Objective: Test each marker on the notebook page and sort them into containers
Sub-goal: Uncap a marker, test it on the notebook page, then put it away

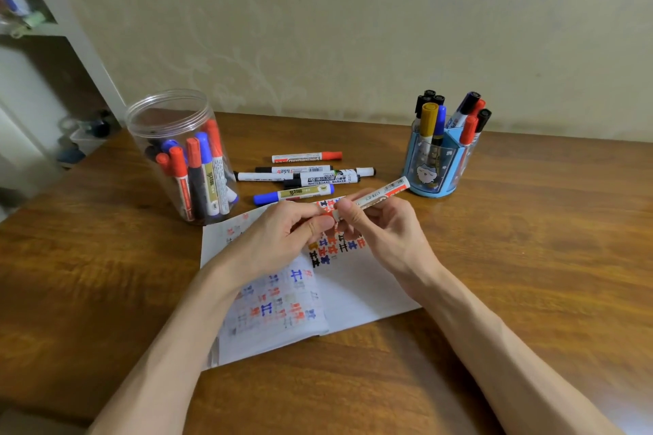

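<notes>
- Marker (381,192) is up in the air over the notebook (357,290), both hands on it, far end pointing toward the holder (434,169).
- Left hand (282,233) pinches the red cap (327,217) between thumb and fingers. Right hand (383,226) has fingers curled round the white barrel. Cap coming off or going on, can't tell which.
- Risk: cap pops free with a jerk, so the wet tip swipes a finger or streaks across marks already in the notebook and muddies the test.
- Risk: cap slips out of the pinch and rolls in among the loose markers (307,176) or off the table (547,258).
- Risk: far end of the barrel sits near the holder, which is tall and packed with upright markers. A hard pull could knock it.
- Risk: wrong container. Jar (166,138) is on the left, holder on the right, both with mixed colours, so the sorting rule isn't readable and a slip is easy.
- Marker look: white barrel with red band and print near the far end. Cap mostly hidden by fingers, tip not visible.
- Notebook: red, black and blue test marks crowd the top right, with fainter ones lower left.
</notes>
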`<state>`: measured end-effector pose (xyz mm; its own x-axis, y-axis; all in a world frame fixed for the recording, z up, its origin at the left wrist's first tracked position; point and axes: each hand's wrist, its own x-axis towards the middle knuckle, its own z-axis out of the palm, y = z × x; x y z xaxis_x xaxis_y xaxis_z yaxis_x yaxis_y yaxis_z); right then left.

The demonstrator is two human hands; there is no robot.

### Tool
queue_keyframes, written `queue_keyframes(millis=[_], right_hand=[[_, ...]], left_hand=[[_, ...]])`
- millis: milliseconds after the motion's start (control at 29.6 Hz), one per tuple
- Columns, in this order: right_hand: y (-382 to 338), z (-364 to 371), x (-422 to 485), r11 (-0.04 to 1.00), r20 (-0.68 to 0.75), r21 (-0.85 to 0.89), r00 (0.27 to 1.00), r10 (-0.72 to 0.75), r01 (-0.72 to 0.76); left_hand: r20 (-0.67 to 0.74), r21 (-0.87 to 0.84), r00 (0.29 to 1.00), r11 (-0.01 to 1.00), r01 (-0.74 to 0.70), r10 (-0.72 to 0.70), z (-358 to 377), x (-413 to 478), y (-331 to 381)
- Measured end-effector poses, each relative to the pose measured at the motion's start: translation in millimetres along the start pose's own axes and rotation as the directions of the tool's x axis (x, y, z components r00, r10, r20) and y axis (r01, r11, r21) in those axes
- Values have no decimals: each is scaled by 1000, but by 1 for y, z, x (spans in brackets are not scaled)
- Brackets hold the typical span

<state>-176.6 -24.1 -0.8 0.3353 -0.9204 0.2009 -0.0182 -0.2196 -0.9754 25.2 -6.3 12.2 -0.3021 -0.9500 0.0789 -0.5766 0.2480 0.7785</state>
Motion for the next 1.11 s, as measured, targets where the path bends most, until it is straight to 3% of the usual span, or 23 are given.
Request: queue_keyframes(millis=[169, 304, 405, 506, 843, 911, 1012, 1113], right_hand=[[-2, -1, 1, 1000, -31, 0, 999, -28, 28], [-6, 4, 8, 1000, -97, 6, 995, 13, -12], [-3, 4, 9, 999, -56, -26, 998, 24, -26], [3, 4, 6, 999, -24, -34, 999, -23, 22], [1, 2, 2, 995, 41, -49, 995, -91, 92], [-2, -7, 3, 997, -25, -38, 997, -74, 73], [-6, -39, 6, 1000, -225, 1, 974, -13, 14], [-1, -42, 0, 994, -142, -43, 985, 97, -104]], left_hand=[[-6, -53, 1000, 999, -8, 8, 3, 4, 3], [-184, -21, 982, 999, -43, 38, 15, 1, 4], [-257, 105, 964, 993, -48, 74, 20, -2, 1], [-211, 161, 973, 985, -61, 95, 18, -4, -4], [-69, 27, 997, 999, -38, 39, 10, -5, 1], [-41, -1, 999, 1000, 10, -10, 0, -8, -5], [-207, 15, 977, 998, 59, -55, -25, -15, -26], [-304, 0, 952, 999, 36, -34, -27, -14, -29]])
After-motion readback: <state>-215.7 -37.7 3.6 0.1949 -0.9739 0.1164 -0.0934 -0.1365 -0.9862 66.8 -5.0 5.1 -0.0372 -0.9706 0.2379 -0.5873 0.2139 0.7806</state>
